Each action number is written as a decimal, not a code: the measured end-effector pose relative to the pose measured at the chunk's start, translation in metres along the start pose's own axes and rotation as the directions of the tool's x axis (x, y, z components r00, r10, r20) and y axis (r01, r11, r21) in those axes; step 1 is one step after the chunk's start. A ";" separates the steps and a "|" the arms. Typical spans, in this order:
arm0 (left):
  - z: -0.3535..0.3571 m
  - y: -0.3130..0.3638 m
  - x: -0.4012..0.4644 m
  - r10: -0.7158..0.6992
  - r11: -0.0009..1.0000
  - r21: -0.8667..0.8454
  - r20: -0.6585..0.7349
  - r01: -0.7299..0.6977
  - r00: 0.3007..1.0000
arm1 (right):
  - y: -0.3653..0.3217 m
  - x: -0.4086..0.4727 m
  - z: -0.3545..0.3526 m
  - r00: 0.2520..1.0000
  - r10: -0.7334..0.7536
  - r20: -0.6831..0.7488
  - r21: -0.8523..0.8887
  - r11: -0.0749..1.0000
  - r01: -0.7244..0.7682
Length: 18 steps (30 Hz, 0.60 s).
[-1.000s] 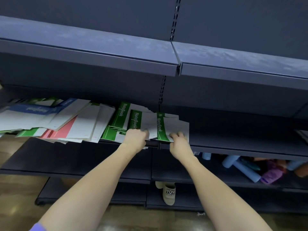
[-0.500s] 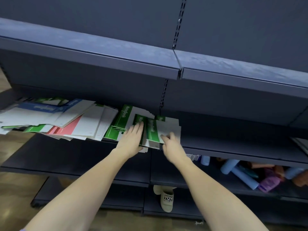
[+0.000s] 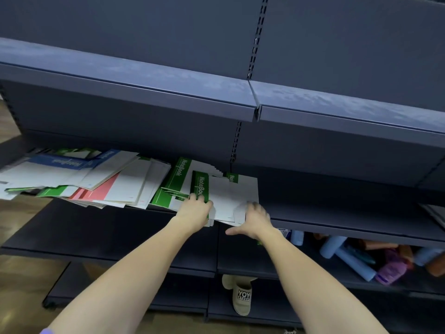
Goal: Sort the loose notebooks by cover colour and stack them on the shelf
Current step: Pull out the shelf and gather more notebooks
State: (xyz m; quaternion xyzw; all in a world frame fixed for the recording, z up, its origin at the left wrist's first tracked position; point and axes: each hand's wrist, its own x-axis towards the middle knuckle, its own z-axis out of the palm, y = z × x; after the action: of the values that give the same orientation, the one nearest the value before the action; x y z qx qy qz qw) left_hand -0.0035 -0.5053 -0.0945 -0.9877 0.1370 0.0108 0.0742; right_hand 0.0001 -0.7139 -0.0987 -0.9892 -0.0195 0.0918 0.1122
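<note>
A stack of green-spined notebooks (image 3: 231,196) lies on the middle shelf (image 3: 337,222), its front edge hanging over the shelf lip. My left hand (image 3: 195,210) grips the stack's front left edge beside the green "NoteBook" spine. At the front right corner, my right hand (image 3: 255,219) holds the stack with its fingers on top and its thumb stretched out underneath. More green notebooks (image 3: 173,186) fan out just left of the stack. Further left sprawls a loose pile of blue, pink and green notebooks (image 3: 84,179).
The upper shelf (image 3: 168,97) juts out overhead. The lower shelf at right holds blue tubes and coloured bottles (image 3: 356,259). A beige slipper (image 3: 242,297) shows at floor level under the shelving. Wooden floor (image 3: 14,273) lies at the left.
The spread green notebooks have been pushed together into one tighter stack. My left hand went from flat on the covers to the front edge, and my right hand moved to the right corner.
</note>
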 end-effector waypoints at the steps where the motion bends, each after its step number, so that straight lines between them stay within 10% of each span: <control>1: 0.000 0.002 0.002 -0.005 1.000 0.004 0.001 0.005 1.000 | 0.006 0.001 0.001 1.000 -0.013 -0.007 -0.034 0.999 0.012; 9: -0.002 0.013 0.014 0.057 0.998 0.008 -0.009 -0.056 0.998 | 0.023 0.001 -0.004 0.984 -0.110 -0.138 -0.167 0.982 0.086; 18: 0.005 0.032 0.027 0.100 0.992 -0.070 -0.041 -0.102 0.994 | 0.036 0.007 -0.006 0.967 0.254 -0.038 0.645 0.745 -0.170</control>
State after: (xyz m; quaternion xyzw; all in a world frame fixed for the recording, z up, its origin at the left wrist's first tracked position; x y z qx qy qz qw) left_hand 0.0134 -0.5418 -0.1049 -0.9816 0.1876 0.0007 0.0353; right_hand 0.0086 -0.7497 -0.1026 -0.8918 0.1323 0.0441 0.4305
